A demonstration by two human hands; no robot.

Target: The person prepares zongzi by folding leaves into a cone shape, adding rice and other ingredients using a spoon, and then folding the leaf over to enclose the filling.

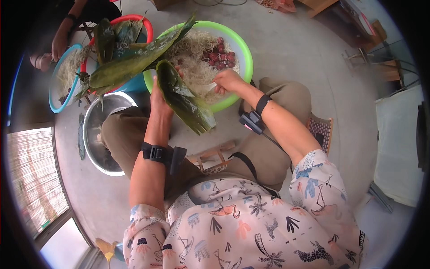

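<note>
My left hand [159, 101] holds a green bamboo leaf [178, 95], curled into a trough with a cupped upper end. Its broad lower end hangs over the near rim of a lime-green basin [248, 67]. My right hand [229, 80] grips a white spoon [210, 87], its bowl low over the pale rice grains [189, 69] in the basin. Dark red dates [221, 59] lie on the rice at the right. Thin pale strands [198, 42] cover its far part. Another long leaf [134, 65] stretches across the basin's left rim.
At the left stand a red basin [147, 28] with more leaves [127, 32] and a blue-rimmed basin [51, 95] with pale strands. A metal basin [88, 148] is by my left knee. Another person's hand [60, 43] hangs at the upper left. A woven seat [319, 131] is at the right.
</note>
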